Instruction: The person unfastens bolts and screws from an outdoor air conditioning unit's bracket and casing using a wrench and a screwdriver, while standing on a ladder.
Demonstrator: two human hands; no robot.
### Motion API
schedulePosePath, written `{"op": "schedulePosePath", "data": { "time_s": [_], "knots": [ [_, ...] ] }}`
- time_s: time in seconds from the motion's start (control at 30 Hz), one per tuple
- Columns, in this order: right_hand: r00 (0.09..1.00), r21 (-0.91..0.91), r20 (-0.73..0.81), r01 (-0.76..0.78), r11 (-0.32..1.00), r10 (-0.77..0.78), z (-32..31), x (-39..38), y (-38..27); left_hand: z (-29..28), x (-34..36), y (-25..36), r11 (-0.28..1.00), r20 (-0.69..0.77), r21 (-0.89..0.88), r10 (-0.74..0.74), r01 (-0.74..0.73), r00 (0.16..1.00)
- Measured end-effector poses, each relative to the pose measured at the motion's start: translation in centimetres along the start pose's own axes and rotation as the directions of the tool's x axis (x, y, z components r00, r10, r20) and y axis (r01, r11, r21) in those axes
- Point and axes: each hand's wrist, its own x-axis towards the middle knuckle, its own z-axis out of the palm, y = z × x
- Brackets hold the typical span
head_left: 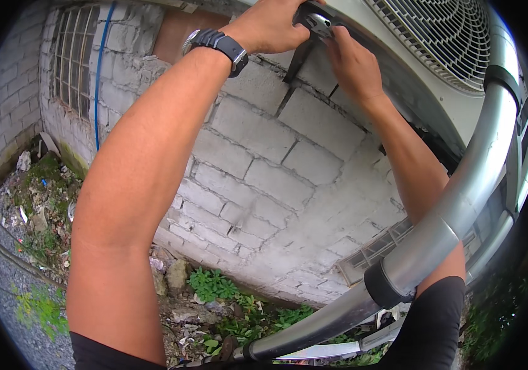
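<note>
Both my arms reach up to the underside of a white outdoor air-conditioner unit (393,52) mounted by the wall. My left hand (270,26), with a black-strapped watch (221,48) on its wrist, is closed at the top edge around a dark and silver metal tool (320,23). Its exact kind is too small to tell. My right hand (355,65) is closed too, its fingertips pinched at the tool's lower right end. What lies behind those fingers is hidden. A dark bracket (298,60) runs down the wall just below the hands.
Curved silver metal pipes (421,237) with black bands cross the right side, in front of my right arm. A grey block wall (264,160) stands ahead. A blue hose (100,74) hangs beside a barred window (74,58). Rubble and green plants (211,285) lie below.
</note>
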Motion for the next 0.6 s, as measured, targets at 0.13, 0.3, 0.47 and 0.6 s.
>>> {"op": "schedulePosePath", "data": {
  "time_s": [0.13, 0.3, 0.47, 0.6],
  "knots": [
    [0.999, 0.057, -0.038, -0.036, 0.998, 0.038, 1.8, 0.4, 0.1, 0.2, 0.1, 0.5, 0.999, 0.003, -0.05, 0.003, -0.002, 1.0],
    [0.991, -0.013, 0.104, -0.087, 0.996, 0.088, -1.3, 1.0, -1.8, 0.0, 0.1, -0.1, 0.999, -0.001, -0.018, 0.034, -0.034, 0.999],
    [0.893, -0.487, 0.448, 0.204, 0.849, 0.043, -9.8, 4.7, -6.7, 0.2, 0.1, 0.2, 0.998, -0.017, 0.014, 0.061, -0.061, 0.998],
    [0.945, -0.382, 0.304, 0.003, 0.924, 0.123, -7.7, 1.1, -5.5, 0.0, 0.0, 0.1, 0.999, -0.003, -0.003, 0.037, -0.037, 0.999]
  ]
}}
